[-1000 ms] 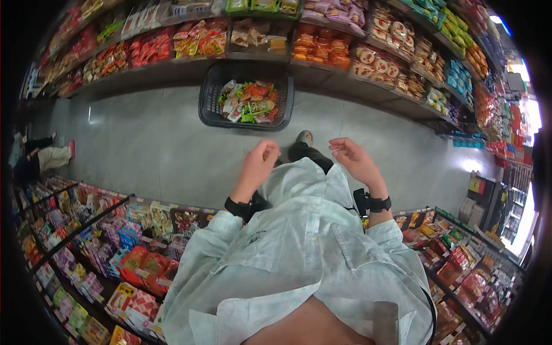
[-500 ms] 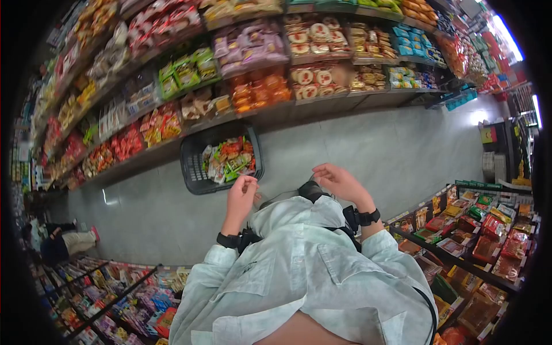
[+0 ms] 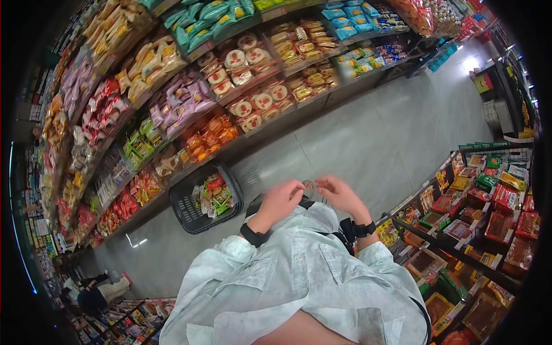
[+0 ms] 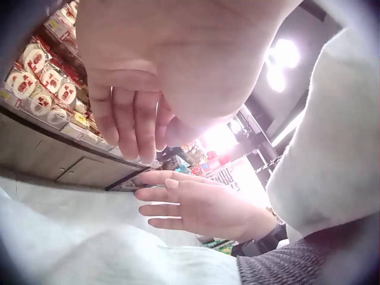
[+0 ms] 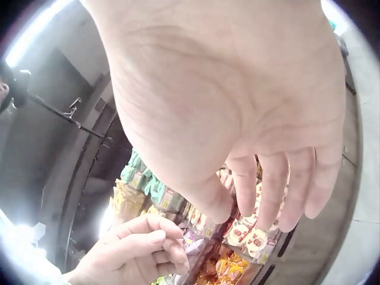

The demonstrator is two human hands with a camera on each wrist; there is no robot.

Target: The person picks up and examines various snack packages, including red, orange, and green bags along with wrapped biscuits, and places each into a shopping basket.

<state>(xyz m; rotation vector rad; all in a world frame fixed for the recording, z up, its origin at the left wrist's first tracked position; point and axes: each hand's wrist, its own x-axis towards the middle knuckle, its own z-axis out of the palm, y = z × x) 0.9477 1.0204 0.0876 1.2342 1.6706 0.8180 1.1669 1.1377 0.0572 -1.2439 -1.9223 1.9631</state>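
Observation:
My left hand (image 3: 282, 202) hovers before the pale green shirt (image 3: 287, 259), its fingers loosely bent around nothing. Close by on the right is my right hand (image 3: 340, 196), also holding nothing, with a gap between the two. In the left wrist view the right hand (image 4: 208, 208) shows its fingers extended and relaxed. The right wrist view has the left hand (image 5: 138, 252) with softly curled fingers. On the floor to the left stands a dark plastic shopping basket (image 3: 183, 214), partly filled with small wrapped snack packets (image 3: 216, 195).
A long tiered shelf of bagged snacks (image 3: 259, 103) runs along the far side. Sloping bins of packaged food (image 3: 477, 213) stand at the right, behind a dark rail. Grey tiled floor (image 3: 368, 132) stretches between them. Another person (image 3: 100, 293) is at the lower left.
The view has turned to the right, so the basket and shelves appear farther left and tilted. My hands have come closer together; both remain without anything in them.

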